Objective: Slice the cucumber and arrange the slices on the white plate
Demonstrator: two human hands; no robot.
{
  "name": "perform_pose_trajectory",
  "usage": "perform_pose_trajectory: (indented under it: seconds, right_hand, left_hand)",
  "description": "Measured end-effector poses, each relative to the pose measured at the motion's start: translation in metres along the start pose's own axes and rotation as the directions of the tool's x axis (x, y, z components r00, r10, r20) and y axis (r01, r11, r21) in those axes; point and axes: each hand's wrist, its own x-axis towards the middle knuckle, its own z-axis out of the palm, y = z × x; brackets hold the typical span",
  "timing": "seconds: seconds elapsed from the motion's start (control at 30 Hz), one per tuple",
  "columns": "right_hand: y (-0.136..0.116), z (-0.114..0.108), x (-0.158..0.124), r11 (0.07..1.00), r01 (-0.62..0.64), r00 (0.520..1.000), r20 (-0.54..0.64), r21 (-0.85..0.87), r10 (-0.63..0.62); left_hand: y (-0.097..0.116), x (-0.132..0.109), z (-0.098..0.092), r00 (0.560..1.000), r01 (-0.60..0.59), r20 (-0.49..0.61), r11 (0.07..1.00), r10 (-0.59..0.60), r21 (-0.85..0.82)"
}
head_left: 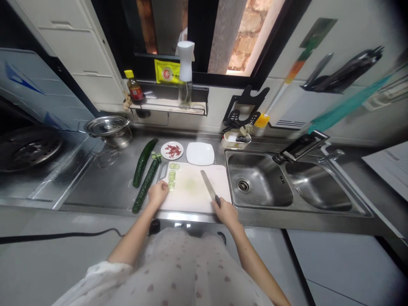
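Note:
My right hand (225, 211) is wrapped round the black handle of a knife (208, 183), whose blade lies slanted over the right part of the white cutting board (197, 202). At the board's left edge my left hand (158, 192) is closed, fingertips together beside the lowest cucumber slice (171, 185). Whether they pinch anything is too small to make out. Several pale green slices run in a column up that side. Left of the board lie a whole cucumber (145, 161) and a second cucumber (146, 185), with small cut pieces (155, 155) near its top end.
Behind the board stand a small plate of chopped red bits (172, 150) and a white square plate (200, 153). A double sink (259, 178) is on the right. A lidded steel pot (110, 129) and whisk (107, 158) stand left. A shelf (168, 108) holds bottles.

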Motion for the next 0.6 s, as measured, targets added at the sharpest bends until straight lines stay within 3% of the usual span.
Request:
perform_pose_trajectory:
  seconds: [0.3, 0.6]
  right_hand:
    - [-0.001, -0.002, 0.0, 1.0, -0.002, 1.0, 0.012, 0.0, 0.002]
    - [-0.001, -0.001, -0.001, 1.0, -0.012, 1.0, 0.016, -0.013, 0.013]
  left_hand:
    - [0.004, 0.006, 0.006, 1.0, -0.027, -0.004, 1.0, 0.027, 0.015]
    - [0.035, 0.039, 0.008, 0.997, -0.048, -0.061, 0.998, 0.045, -0.044]
